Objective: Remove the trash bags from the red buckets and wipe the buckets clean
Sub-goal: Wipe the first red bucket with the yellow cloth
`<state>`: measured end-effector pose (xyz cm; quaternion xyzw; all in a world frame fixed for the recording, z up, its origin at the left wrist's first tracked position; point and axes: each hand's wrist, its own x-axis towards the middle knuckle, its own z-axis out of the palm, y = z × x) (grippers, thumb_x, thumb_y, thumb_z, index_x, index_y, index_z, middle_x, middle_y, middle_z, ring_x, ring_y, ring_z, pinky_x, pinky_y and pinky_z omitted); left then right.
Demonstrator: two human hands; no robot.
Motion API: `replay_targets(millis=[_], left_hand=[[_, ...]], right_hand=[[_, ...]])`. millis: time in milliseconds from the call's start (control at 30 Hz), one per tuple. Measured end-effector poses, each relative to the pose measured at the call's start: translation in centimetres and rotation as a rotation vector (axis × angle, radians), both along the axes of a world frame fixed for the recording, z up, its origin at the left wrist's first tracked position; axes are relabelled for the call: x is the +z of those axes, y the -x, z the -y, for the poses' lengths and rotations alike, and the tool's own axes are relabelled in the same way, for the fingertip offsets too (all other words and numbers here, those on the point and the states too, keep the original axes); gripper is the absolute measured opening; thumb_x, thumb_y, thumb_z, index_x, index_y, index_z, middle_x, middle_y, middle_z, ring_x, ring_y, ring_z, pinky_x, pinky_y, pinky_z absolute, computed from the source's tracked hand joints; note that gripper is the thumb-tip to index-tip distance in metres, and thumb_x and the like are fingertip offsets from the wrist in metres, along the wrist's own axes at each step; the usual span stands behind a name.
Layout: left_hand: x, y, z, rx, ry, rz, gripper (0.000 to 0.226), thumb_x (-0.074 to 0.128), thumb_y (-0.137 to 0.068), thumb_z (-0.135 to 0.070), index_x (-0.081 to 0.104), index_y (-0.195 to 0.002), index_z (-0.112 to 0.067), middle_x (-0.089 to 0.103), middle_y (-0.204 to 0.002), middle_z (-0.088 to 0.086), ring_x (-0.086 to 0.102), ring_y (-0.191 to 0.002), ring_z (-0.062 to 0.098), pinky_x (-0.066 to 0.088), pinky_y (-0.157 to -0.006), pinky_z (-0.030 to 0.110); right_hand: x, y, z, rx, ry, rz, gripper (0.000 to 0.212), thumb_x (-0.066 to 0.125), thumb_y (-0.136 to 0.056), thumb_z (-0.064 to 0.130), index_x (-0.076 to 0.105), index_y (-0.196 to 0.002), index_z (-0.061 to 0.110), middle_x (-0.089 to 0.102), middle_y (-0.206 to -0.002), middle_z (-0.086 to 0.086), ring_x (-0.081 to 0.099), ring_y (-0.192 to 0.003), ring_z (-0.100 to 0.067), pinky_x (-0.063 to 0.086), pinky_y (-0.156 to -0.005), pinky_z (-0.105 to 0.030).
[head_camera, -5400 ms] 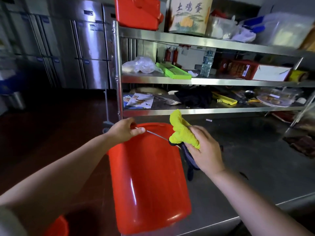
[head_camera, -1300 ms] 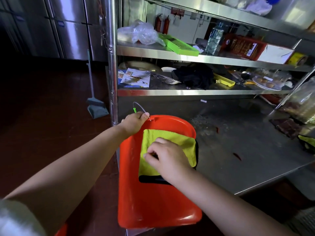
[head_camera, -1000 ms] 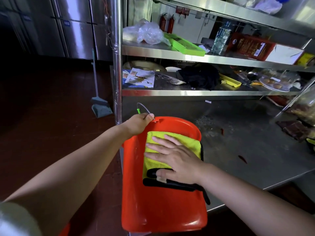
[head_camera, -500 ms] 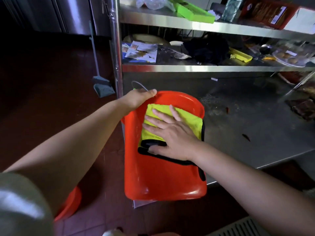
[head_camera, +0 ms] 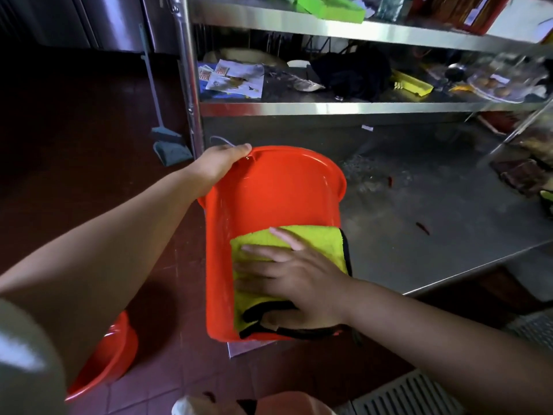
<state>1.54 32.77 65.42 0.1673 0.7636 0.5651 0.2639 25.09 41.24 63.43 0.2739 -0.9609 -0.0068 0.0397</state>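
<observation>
A red bucket (head_camera: pixel 278 193) lies on its side at the corner of the steel table, its outer wall facing up and its rim pointing away from me. My left hand (head_camera: pixel 218 164) grips the far rim where the wire handle attaches. My right hand (head_camera: pixel 294 283) lies flat, fingers spread, pressing a yellow-green cloth with black edging (head_camera: pixel 314 244) against the wall near the bucket's base. A second red bucket (head_camera: pixel 104 357) stands on the floor at lower left, partly hidden by my left arm. No trash bag shows in either bucket.
The steel table (head_camera: pixel 419 235) stretches right, with small red scraps on it. Behind it a steel shelf rack (head_camera: pixel 329 107) holds papers, a dark cloth and containers. A dustpan (head_camera: pixel 170 148) leans by the rack post. A floor grate (head_camera: pixel 413 393) lies at lower right.
My right hand has slid the cloth along the bucket's wall from near the rim toward the base. My left hand keeps its grip on the rim. The view has tilted further down.
</observation>
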Motion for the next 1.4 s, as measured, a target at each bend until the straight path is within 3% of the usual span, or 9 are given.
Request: replay_targets(millis=[233, 400, 533, 633, 767, 833, 1033, 1133, 1400], left_hand=[[-0.2, 0.9, -0.5, -0.044, -0.051, 0.019, 0.036, 0.059, -0.089, -0.040, 0.067, -0.108, -0.010, 0.069, -0.105, 0.008, 0.066, -0.095, 0.020, 0.050, -0.091, 0.034], [-0.9, 0.9, 0.3, -0.023, -0.136, 0.037, 0.027, 0.058, -0.090, -0.037, 0.067, -0.092, -0.012, 0.069, -0.101, 0.018, 0.067, -0.084, 0.023, 0.053, -0.083, 0.039], [-2.3, -0.7, -0.1, 0.278, 0.009, -0.269, 0.039, 0.064, -0.084, -0.046, 0.060, -0.086, -0.008, 0.063, -0.087, 0.011, 0.056, -0.092, 0.028, 0.043, -0.085, 0.038], [-1.7, -2.2, -0.8, 0.508, 0.157, -0.518, 0.045, 0.069, -0.079, -0.040, 0.056, -0.100, -0.003, 0.058, -0.105, 0.018, 0.048, -0.107, 0.035, 0.030, -0.094, 0.036], [0.8, -2.6, -2.4, 0.062, 0.091, -0.923, 0.029, 0.055, -0.086, -0.008, 0.064, -0.114, -0.012, 0.064, -0.117, 0.009, 0.052, -0.113, 0.030, 0.032, -0.098, 0.030], [1.6, -3.0, -3.5, -0.190, 0.123, -0.780, 0.030, 0.047, -0.096, -0.018, 0.061, -0.122, -0.014, 0.061, -0.127, 0.006, 0.052, -0.121, 0.024, 0.034, -0.104, 0.028], [1.9, -1.1, -4.4, -0.222, 0.217, -0.327, 0.036, 0.040, -0.097, -0.043, 0.057, -0.125, -0.028, 0.053, -0.136, 0.000, 0.045, -0.126, 0.018, 0.028, -0.105, 0.025], [1.0, -0.1, -4.1, -0.194, 0.220, -0.309, 0.036, 0.040, -0.096, -0.045, 0.056, -0.125, -0.032, 0.050, -0.139, 0.002, 0.037, -0.134, 0.023, 0.023, -0.115, 0.039], [-0.5, 1.3, -2.0, -0.095, 0.013, -0.217, 0.034, 0.043, -0.098, -0.037, 0.058, -0.124, -0.020, 0.057, -0.129, 0.001, 0.048, -0.123, 0.015, 0.032, -0.111, 0.035]], right_hand=[[2.6, 7.9, -5.1, -0.212, 0.080, -0.036, 0.048, 0.047, -0.092, 0.049, 0.046, -0.138, 0.035, 0.036, -0.150, 0.011, 0.018, -0.144, -0.011, 0.007, -0.117, -0.047], [2.8, 10.3, -6.5, -0.301, 0.091, -0.074, 0.049, 0.038, -0.092, 0.051, 0.041, -0.139, 0.039, 0.030, -0.152, 0.016, 0.011, -0.144, -0.005, 0.004, -0.118, -0.044], [2.2, 8.8, -5.3, -0.333, 0.082, -0.086, 0.057, 0.034, -0.087, 0.058, 0.035, -0.142, 0.041, 0.025, -0.154, 0.016, 0.004, -0.145, -0.005, -0.002, -0.118, -0.044], [1.8, 6.5, -4.0, -0.328, 0.066, -0.085, 0.060, 0.037, -0.086, 0.058, 0.034, -0.143, 0.040, 0.024, -0.154, 0.015, 0.002, -0.146, -0.007, -0.003, -0.118, -0.047], [0.9, 2.8, -1.9, -0.230, 0.050, -0.089, 0.060, 0.046, -0.082, 0.058, 0.047, -0.136, 0.033, 0.039, -0.148, 0.009, 0.012, -0.146, -0.015, 0.000, -0.117, -0.052], [0.3, 0.9, -1.0, -0.166, 0.008, -0.100, 0.062, 0.048, -0.080, 0.064, 0.053, -0.131, 0.029, 0.044, -0.145, 0.008, 0.014, -0.146, -0.018, 0.000, -0.116, -0.055], [-0.8, -2.0, -0.6, -0.050, -0.015, -0.068, 0.072, 0.052, -0.079, 0.063, 0.043, -0.139, 0.026, 0.039, -0.148, 0.005, 0.011, -0.146, -0.018, 0.004, -0.114, -0.058], [-0.4, 0.0, -1.8, -0.042, 0.014, -0.055, 0.059, 0.050, -0.084, 0.055, 0.046, -0.137, 0.030, 0.040, -0.147, 0.007, 0.013, -0.146, -0.015, 0.005, -0.115, -0.054], [2.8, 10.7, -6.6, -0.316, 0.082, -0.079, 0.050, 0.047, -0.090, 0.048, 0.046, -0.138, 0.031, 0.039, -0.149, 0.005, 0.021, -0.143, -0.012, 0.008, -0.118, -0.039]])
